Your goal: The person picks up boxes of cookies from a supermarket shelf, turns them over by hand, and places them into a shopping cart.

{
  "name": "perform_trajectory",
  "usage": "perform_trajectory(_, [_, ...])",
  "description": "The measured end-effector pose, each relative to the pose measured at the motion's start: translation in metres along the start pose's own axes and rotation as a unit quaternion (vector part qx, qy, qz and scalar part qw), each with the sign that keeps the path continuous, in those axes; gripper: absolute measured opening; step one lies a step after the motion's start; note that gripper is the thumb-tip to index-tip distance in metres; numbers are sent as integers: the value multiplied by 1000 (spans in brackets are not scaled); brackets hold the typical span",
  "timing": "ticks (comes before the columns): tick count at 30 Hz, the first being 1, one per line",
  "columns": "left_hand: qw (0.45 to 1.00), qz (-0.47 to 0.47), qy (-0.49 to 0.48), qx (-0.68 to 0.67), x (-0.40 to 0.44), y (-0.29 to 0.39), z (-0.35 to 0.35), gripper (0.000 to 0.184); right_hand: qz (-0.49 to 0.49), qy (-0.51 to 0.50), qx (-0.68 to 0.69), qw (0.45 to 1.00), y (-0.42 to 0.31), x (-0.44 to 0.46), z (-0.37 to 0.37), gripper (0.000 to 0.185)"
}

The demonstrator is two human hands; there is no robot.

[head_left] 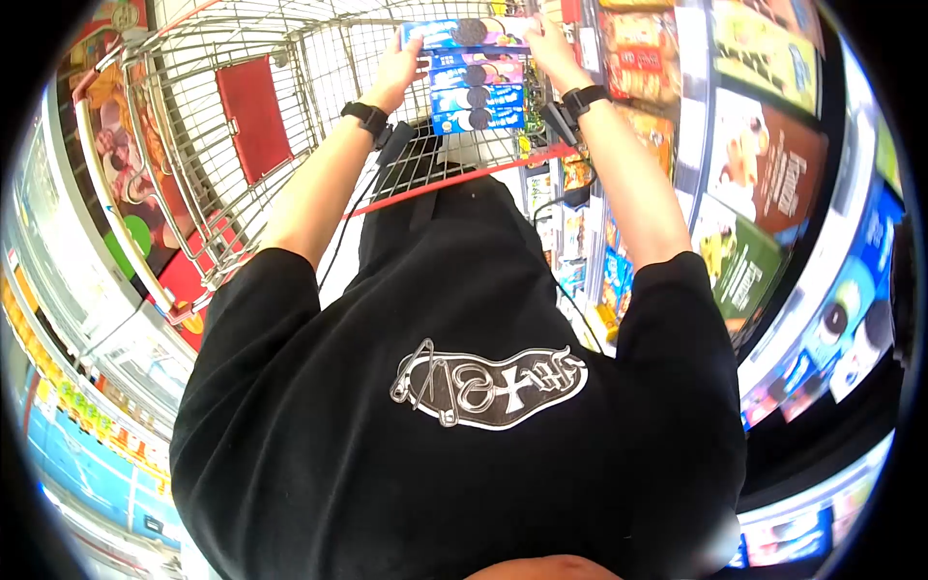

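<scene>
A long blue-and-pink cookie pack [445, 36], with a dark sandwich cookie printed on it, spans the space between my hands at the top of the view. My left hand [394, 73] grips its left end, thumb on the near side. At the right end, my right hand [554, 54] is closed on the same pack. Several similar cookie packs [503, 98] lie in a row just below it, within the shopping cart's outline; what they rest on is hidden. Each wrist wears a black strap with a small device and cable.
The wire shopping cart [329, 82] stands in front of me, its red front bar [454, 180] near my legs. A red panel [253, 121] hangs on its left side. Shelves of packaged snacks [640, 58] rise close on the right. A freezer cabinet [72, 227] runs along the left.
</scene>
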State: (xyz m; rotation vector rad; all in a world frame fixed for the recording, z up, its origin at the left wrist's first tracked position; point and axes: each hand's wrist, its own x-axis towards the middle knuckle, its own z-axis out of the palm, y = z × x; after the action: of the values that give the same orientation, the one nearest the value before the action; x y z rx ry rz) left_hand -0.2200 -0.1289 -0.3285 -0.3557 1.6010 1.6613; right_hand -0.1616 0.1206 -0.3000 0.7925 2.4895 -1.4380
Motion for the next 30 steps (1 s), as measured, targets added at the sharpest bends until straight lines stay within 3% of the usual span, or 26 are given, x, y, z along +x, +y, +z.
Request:
perform_trajectory(1, [999, -19, 29, 6, 8, -6, 2, 68, 3, 40, -30, 999, 13, 10, 13, 51])
perform_trajectory(6, [994, -66, 76, 53, 52, -47, -3, 60, 79, 6, -4, 997, 73, 52, 59, 56])
perform_trajectory(7, [993, -35, 103, 56, 64, -61, -2, 60, 73, 26, -40, 996, 85, 55, 66, 56])
perform_trajectory(14, [986, -44, 73, 142, 114, -121, -4, 69, 41, 68, -92, 993, 115, 71, 97, 54])
perform_trajectory(16, [981, -84, 68, 159, 119, -136, 3, 71, 55, 76, -108, 990, 128, 69, 103, 53])
perform_trajectory(22, [984, -95, 74, 133, 124, -158, 16, 68, 58, 74, -130, 987, 141, 61, 105, 56])
perform_trajectory(24, [990, -115, 72, 45, 123, -155, 18, 60, -5, 125, -119, 985, 151, 64, 110, 61])
perform_trajectory(30, [984, -131, 113, 39, 125, -155, 22, 65, 126, 75, -72, 987, 146, 60, 103, 68])
